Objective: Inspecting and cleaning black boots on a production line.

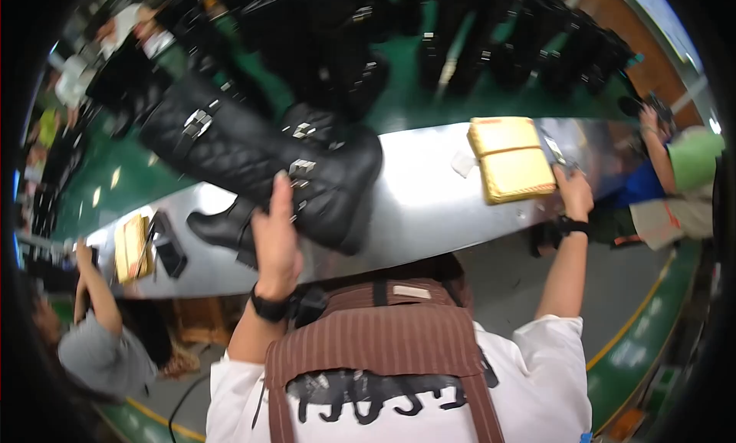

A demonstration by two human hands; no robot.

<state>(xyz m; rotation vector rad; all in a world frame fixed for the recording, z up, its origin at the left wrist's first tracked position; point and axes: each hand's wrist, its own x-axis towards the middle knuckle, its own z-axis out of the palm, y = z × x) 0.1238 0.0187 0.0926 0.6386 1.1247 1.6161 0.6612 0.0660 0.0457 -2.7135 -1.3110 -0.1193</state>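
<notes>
Two bare hands are working a silver metal bench (pixel 429 205): the left hand (pixel 274 240) is gripping a tall black quilted leather boot with metal buckles (pixel 253 155), fingers wrapped round its ankle. Its long axis is running up and to the left from that hand, over the bench's left part. Well apart, the right hand (pixel 573 194) is reaching to the yellow rectangular pad (pixel 512 159), touching its right edge; whether it is pinching cannot be told.
</notes>
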